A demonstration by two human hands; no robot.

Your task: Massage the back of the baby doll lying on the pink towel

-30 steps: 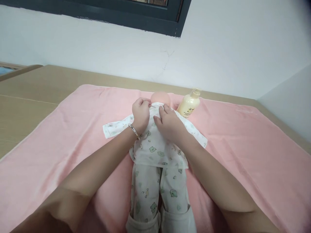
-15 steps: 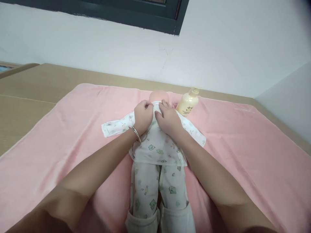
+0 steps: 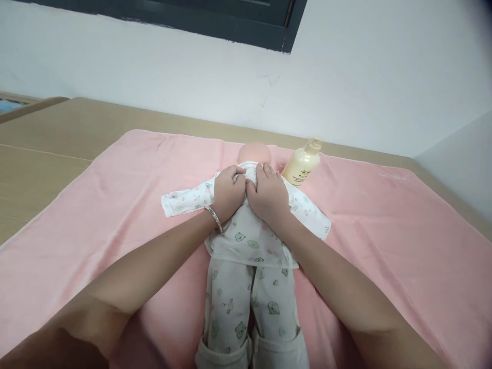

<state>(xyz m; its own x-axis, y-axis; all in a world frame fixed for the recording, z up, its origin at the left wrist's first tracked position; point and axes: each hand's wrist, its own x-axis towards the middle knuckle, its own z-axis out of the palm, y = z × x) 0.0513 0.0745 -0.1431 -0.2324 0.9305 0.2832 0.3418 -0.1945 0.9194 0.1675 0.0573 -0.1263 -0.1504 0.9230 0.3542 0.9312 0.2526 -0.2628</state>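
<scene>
A doll lies on its back, dressed in a white baby shirt with small green animal prints and matching pants. Only the rounded top of the doll's head shows beyond the collar. My left hand, with a silver bracelet at the wrist, has its fingers curled at the left side of the shirt's neck; the fingertips are partly hidden. Flat on the right side of the upper chest rests my right hand, fingers stretched toward the collar. Both thumbs nearly meet in the middle. The shirt's sleeves spread out to either side.
A pale yellow pump bottle leans or lies right of the doll's head. Under everything is a pink blanket on a wooden surface. Behind it rises a white wall with a dark window frame.
My right hand has flattened onto the shirt, and my left hand has eased down slightly from the collar edge. The camera view has shifted a little.
</scene>
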